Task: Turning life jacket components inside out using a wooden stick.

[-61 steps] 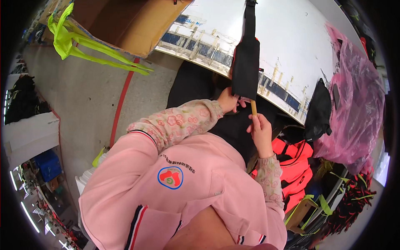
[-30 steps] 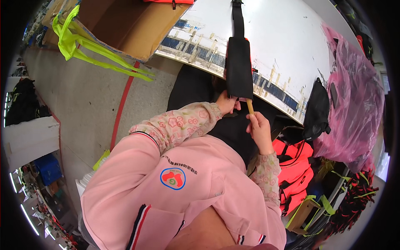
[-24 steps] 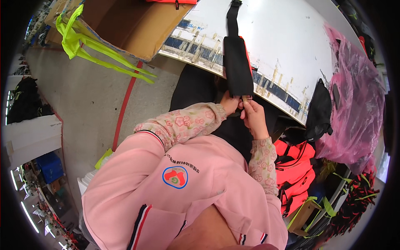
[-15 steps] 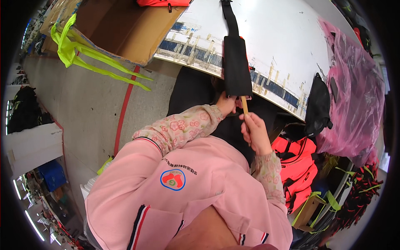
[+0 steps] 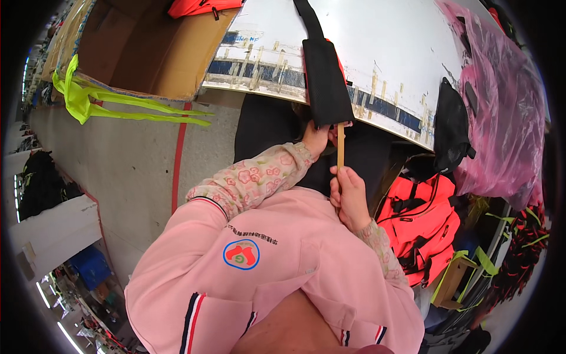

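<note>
A black padded strap (image 5: 328,85) with reddish-orange along its edge lies over the table's near edge, its narrower black webbing (image 5: 310,20) running away across the top. At the strap's near end, my left hand (image 5: 316,139) is closed on its lower left corner; some of the fingers are hidden beneath it. A flat, light wooden stick (image 5: 341,147) comes out of that same end toward me. My right hand (image 5: 351,193) grips the stick's near part, fingers wrapped round it. How far the stick reaches inside the strap is hidden.
Left of the white table (image 5: 401,53) stands an open cardboard box (image 5: 183,65) with yellow-green straps (image 5: 79,97) over its edge. A black mesh piece (image 5: 451,127) and pink plastic sheeting (image 5: 501,112) hang at the right. Reddish-orange bags (image 5: 418,224) lie beside my right arm.
My right hand has drawn a little away from the strap's end, and more of the stick shows between them. My left hand stays at the strap's end. The whole view has shifted slightly.
</note>
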Motion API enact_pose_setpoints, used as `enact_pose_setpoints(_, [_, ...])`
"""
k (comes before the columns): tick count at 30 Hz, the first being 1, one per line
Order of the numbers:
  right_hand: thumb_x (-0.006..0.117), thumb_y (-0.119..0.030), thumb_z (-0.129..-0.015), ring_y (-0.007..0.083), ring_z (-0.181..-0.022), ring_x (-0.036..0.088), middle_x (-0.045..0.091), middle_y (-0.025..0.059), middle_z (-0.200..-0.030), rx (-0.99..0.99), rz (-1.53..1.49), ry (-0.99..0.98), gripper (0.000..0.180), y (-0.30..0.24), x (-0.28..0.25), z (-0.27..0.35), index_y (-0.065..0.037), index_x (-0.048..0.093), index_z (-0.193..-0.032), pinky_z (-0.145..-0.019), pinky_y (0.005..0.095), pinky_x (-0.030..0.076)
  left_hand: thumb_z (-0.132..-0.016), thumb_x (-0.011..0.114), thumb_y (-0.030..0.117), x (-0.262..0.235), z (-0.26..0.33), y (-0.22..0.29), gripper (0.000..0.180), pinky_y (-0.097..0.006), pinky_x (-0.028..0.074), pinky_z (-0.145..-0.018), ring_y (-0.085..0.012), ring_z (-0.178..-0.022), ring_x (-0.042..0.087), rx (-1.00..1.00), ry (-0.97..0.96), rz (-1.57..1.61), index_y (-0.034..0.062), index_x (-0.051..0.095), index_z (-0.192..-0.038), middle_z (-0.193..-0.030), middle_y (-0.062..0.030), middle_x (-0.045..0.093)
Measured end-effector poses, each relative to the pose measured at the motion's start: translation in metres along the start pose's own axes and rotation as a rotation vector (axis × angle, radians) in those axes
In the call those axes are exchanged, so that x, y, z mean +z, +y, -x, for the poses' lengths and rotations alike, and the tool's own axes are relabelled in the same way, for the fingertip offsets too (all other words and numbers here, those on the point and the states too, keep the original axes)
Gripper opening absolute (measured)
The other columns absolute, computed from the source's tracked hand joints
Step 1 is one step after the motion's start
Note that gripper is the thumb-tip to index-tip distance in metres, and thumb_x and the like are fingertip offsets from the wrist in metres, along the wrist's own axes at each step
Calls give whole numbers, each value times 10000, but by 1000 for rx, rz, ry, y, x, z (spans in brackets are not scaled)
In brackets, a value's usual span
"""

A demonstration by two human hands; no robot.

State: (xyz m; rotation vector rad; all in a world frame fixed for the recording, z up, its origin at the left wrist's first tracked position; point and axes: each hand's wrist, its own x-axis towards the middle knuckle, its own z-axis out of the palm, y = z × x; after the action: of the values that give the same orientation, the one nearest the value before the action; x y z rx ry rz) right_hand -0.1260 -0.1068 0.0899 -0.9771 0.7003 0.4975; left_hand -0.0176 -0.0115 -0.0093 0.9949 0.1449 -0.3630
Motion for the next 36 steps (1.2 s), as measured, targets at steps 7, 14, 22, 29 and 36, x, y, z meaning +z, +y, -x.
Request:
enact_pose_setpoints(7, [423,-211,-942,18,-405,337,445,-48,-570,-237,106,114,179,-8,9,-61,-70,531,-926,-341,166,255,-906,443,91,-8,3,-3,176,-274,492,-570,-172,-711,612,82,-34,-205,-7,568,-981,-840,-103,642])
enact_pose_setpoints(14, [430,-213,-938,23,-394,339,449,-49,-565,-322,231,152,180,1,17,-75,-68,533,-911,-336,173,252,-891,465,54,-27,-10,-25,148,-294,468,-639,-189,-733,613,214,24,-521,-28,582,-930,-838,-83,628])
enact_pose_setpoints(22, [424,-230,-941,27,-384,329,442,-44,-561,-243,134,52,184,-1,14,-50,-71,518,-945,-338,171,246,-915,484,284,-15,3,1,328,-300,496,-715,-183,-809,612,-95,-102,-8,-21,570,-1000,-890,-91,627])
enact_pose_setpoints(29, [414,-234,-944,29,-407,351,442,-44,-567,-265,172,113,195,-10,13,-68,-80,531,-916,-345,175,263,-907,497,306,-20,-5,-7,332,-313,499,-713,-182,-795,613,68,-80,-442,4,578,-1018,-895,-118,630])
enact_pose_setpoints(36, [441,-202,-919,51,-402,408,499,-6,-577,-357,496,-27,188,-39,-34,-52,-50,551,-904,-346,193,313,-915,488,269,-14,-3,19,330,-296,531,-632,-205,-779,625,-97,-163,-90,-26,551,-1047,-930,-135,627])
